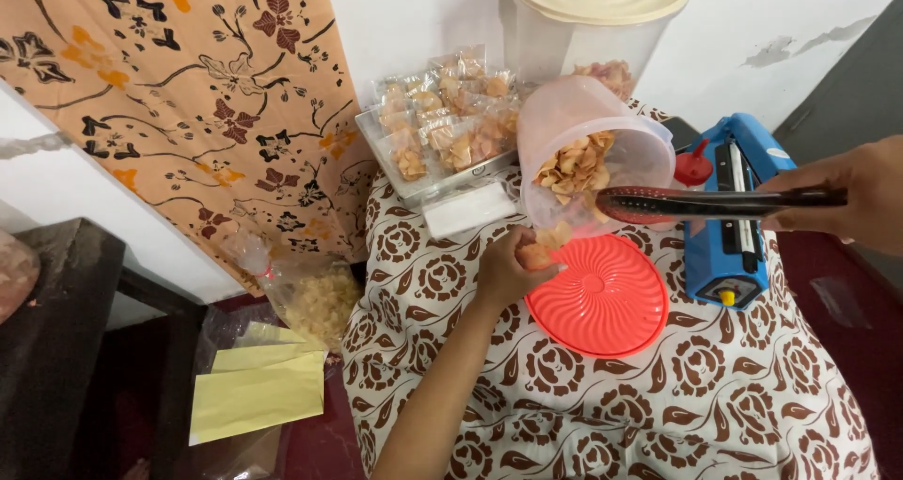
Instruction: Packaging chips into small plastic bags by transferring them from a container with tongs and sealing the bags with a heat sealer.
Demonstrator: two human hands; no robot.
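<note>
My left hand (513,266) rests on the patterned cloth and holds a small clear bag with chips in it (538,251), right under the mouth of a tipped pink tub (576,132) full of pale chips (574,165). My right hand (847,193) grips a pair of black and red tongs (696,203) held level, their tips at the tub's mouth. A red ribbed lid (602,297) lies flat below the tub.
A metal tray (404,181) of several filled chip packets (442,132) stands behind. A blue heat sealer (734,217) sits at the right, a large lidded jar (593,19) at the back. Yellow papers (259,386) and a chip bag (315,297) lie on the floor, left.
</note>
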